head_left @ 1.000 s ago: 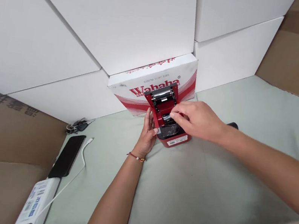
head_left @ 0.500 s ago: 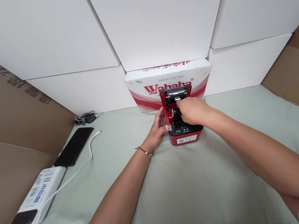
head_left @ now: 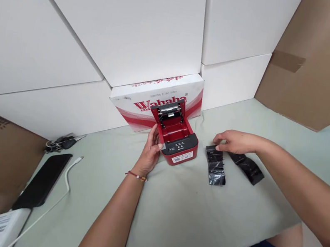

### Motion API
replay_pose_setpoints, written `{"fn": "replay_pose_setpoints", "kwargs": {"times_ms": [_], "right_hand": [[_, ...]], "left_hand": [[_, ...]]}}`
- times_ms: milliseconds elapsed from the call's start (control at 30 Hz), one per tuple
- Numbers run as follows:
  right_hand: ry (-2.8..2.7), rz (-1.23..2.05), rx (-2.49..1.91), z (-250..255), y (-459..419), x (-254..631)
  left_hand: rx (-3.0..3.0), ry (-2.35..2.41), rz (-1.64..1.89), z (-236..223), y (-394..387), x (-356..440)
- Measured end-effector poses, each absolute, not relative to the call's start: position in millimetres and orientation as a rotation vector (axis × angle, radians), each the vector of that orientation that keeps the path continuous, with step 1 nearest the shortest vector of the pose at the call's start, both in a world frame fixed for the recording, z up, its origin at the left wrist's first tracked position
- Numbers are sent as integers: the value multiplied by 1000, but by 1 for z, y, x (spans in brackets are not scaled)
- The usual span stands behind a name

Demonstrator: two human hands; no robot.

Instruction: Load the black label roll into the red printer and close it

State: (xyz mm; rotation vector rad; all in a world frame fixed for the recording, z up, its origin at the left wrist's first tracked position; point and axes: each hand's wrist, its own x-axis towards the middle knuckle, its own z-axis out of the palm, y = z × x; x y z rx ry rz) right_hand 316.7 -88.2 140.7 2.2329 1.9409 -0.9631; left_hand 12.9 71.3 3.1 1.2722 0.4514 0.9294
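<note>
Red-and-black boxy plastic device point(head_left: 188, 146), lid up, gripped by left hand point(head_left: 150, 152) beside "Wahaha" carton point(head_left: 125, 106). Right hand point(head_left: 237, 142) half-curled at glossy, creased black strip point(head_left: 216, 168); can't tell if gripping.

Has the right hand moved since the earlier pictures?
Yes, the right hand moved rightward, now beyond the right end of the white-and-red cardboard carton.

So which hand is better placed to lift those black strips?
Probably the right hand: its fingertips are at the black strips, while the left hand holds the open red printer.
</note>
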Motion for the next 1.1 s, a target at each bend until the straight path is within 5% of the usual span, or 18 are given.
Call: {"fn": "replay_pose_setpoints", "kwargs": {"times_ms": [100, 300, 667, 1100], "right_hand": [[1858, -652, 2425, 123, -99, 324], [1798, -562, 2288, 103, -111, 342], [2371, -321, 2123, 214, -51, 247], [2003, -256, 2077, 156, 29, 173]], "left_hand": [[1287, 458, 923, 5, 70, 12], [1292, 458, 922, 5, 70, 13], [1258, 416, 913, 4, 72, 16], [1297, 376, 907, 1, 73, 19]]}}
